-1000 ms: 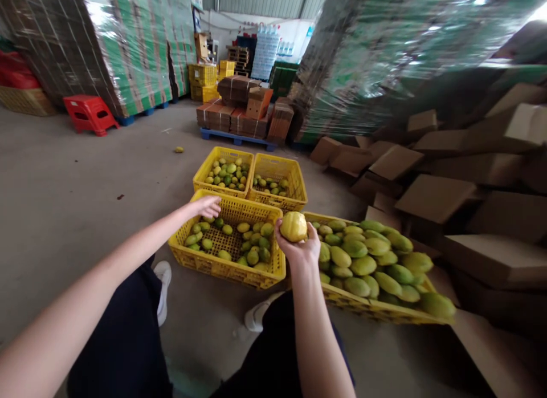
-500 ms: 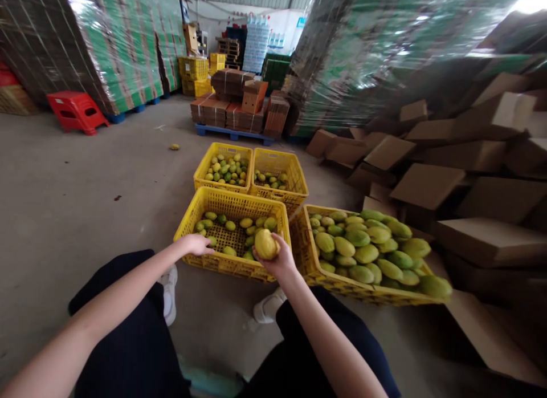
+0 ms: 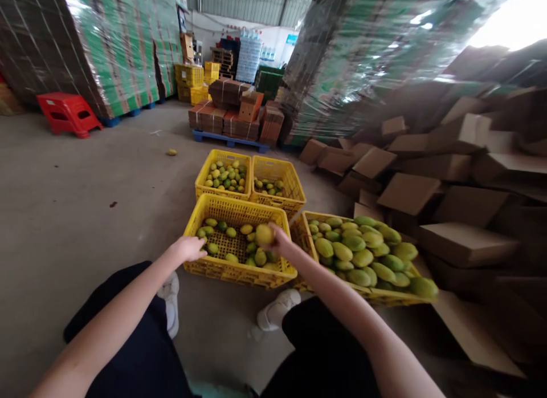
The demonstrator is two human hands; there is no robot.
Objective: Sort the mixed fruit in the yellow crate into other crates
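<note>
My right hand (image 3: 278, 240) holds a yellow fruit (image 3: 264, 235) over the right part of the near yellow crate (image 3: 239, 274). Several green and yellow fruits (image 3: 231, 232) lie scattered on that crate's slatted bottom. At the crate's left rim is my left hand (image 3: 191, 248), its fingertips by the edge; whether they grip the rim or a fruit is too small to tell. To the right stands a long yellow crate (image 3: 306, 238) heaped with larger green-yellow fruits (image 3: 352, 244).
Two more yellow crates (image 3: 199, 181) (image 3: 299, 197) with fruits stand behind. One fruit (image 3: 171, 152) lies on the floor. Cardboard boxes (image 3: 465, 244) are piled at the right. A red stool (image 3: 70, 113) and a loaded blue pallet (image 3: 231, 140) are farther back.
My right hand has turned over, still with the yellow fruit, and moved slightly up. My left hand has shifted left to the crate's rim. The view has tilted a little.
</note>
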